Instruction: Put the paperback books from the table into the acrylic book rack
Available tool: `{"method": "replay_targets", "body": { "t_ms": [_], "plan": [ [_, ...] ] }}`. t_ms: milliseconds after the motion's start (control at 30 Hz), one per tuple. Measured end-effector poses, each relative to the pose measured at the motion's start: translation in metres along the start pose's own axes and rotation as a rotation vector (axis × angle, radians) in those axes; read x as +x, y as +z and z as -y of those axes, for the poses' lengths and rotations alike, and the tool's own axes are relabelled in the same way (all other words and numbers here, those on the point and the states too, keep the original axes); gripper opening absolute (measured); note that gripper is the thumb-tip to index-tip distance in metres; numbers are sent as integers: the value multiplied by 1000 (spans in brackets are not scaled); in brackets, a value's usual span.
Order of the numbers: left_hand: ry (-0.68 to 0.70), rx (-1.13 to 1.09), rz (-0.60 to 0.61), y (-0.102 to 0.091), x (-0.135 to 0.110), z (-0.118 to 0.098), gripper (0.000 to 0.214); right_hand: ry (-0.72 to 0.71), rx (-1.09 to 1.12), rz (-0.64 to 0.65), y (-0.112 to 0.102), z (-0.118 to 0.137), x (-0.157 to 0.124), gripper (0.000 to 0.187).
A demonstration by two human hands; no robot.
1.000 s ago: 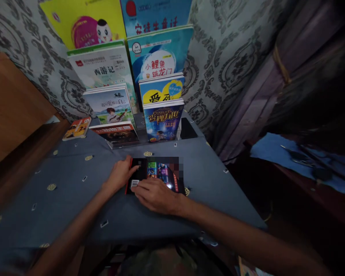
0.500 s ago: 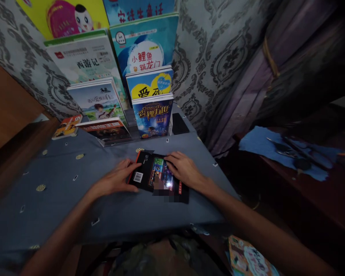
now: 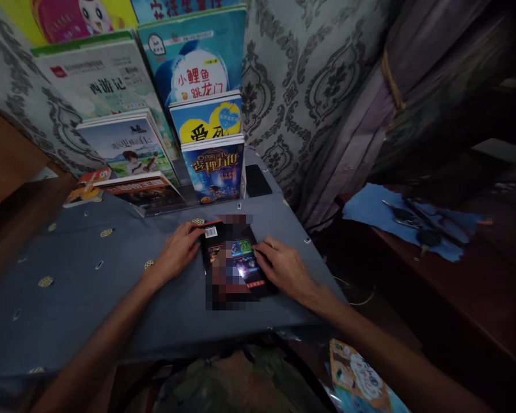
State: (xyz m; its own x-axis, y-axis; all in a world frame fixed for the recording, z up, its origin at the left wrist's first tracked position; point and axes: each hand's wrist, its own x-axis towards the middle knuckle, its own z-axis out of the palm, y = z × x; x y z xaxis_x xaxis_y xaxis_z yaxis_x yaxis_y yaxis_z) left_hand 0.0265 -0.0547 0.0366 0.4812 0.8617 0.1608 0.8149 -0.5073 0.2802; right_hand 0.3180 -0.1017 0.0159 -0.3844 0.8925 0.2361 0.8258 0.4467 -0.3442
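A black book lies on the cloth-covered table with its back cover up. Colourful pictures and a white barcode near its upper left corner show on it; part of the cover is blurred out by pixel blocks. My left hand grips the book's left edge, a fingertip resting by the barcode. On the opposite side, my right hand has its bent fingers closed at the right edge. Behind the book, a clear display rack holds upright books, among them a dark blue book and an animal book.
A small orange book lies left of the rack, and a dark flat object lies right of it. On a red-brown surface at right, a blue cloth carries keys and glasses. Another book is low at the right.
The book has turned clockwise between my hands, its barcode going from the lower left to the upper left. My right hand has slid down to the right edge. The view has shifted slightly.
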Motion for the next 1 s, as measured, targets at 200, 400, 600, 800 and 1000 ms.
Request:
{"method": "replay_targets", "body": {
  "t_ms": [200,400,600,800,1000],
  "plan": [
    [-67,51,-95,16,0,-11,37,38,-40,15,-9,2,12,26],
    [-82,81,-121,23,-2,-17,32,-219,24,40,1,30,56,23],
    [-91,81,-80,28,-2,-19,29,-370,69,92,35,48,85,37],
    [-85,53,-94,30,0,-18,28,-382,151,98,39,39,86,37],
    [-66,67,-90,25,3,-19,24,-387,183,94,39,36,87,38]
  ]
}}
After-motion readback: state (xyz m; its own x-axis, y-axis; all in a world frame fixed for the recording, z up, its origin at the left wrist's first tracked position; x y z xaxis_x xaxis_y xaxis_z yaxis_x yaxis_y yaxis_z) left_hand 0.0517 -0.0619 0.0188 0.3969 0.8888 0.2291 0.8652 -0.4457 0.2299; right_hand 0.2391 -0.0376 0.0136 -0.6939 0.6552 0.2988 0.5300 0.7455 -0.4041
